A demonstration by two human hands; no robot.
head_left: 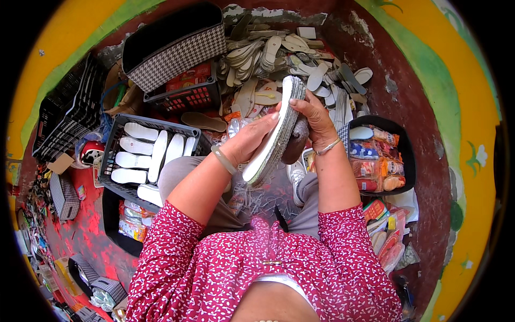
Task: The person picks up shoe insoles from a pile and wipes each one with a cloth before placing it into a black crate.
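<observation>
Above my lap, a shoe sole [279, 131] is held tilted, with a white face and a thick grey layered edge. My left hand [252, 138] is closed on its left side, fingers partly hidden behind it. My right hand [317, 119] grips its upper end, thumb against the edge. Just behind the sole, under my right hand, is a dark brown rounded thing [294, 148]; its kind and what supports it are hidden.
To the left stands a dark plastic crate [115, 140] of white soles [159, 155]. Ahead lies a heap of loose soles [268, 53], beside a houndstooth-patterned bin [179, 56]. A black bin [410, 161] at right holds packaged bundles [375, 155]. Grey scraps [263, 201] litter the floor between my feet.
</observation>
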